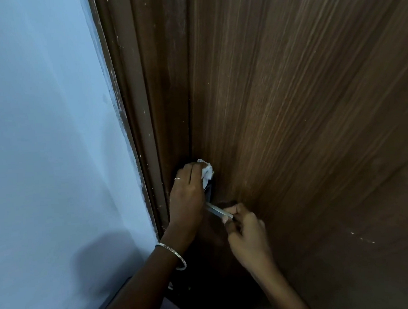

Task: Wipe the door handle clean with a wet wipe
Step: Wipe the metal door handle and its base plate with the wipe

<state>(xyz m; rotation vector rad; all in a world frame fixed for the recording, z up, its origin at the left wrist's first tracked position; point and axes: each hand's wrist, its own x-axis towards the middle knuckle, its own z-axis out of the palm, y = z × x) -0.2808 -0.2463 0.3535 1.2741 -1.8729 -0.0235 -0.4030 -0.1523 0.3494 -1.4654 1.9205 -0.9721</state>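
Head view: looking down along a door edge.
Handle: slim silver metal lever door handle [216,210] low on the brown wood-grain door [291,100], beside the frame; its dark backplate is mostly hidden.
Wipe: crumpled white wet wipe [206,172] pressed at the top of the backplate, above the lever.
Left hand [186,196]: fingers closed around the wipe; ring and silver bangle [173,254] worn.
Right hand [247,231]: fingers curled together, pinching the lever's free end.
Frame: dark brown door frame [146,98] left of the door.
Wall: pale blue wall [38,117] further left.
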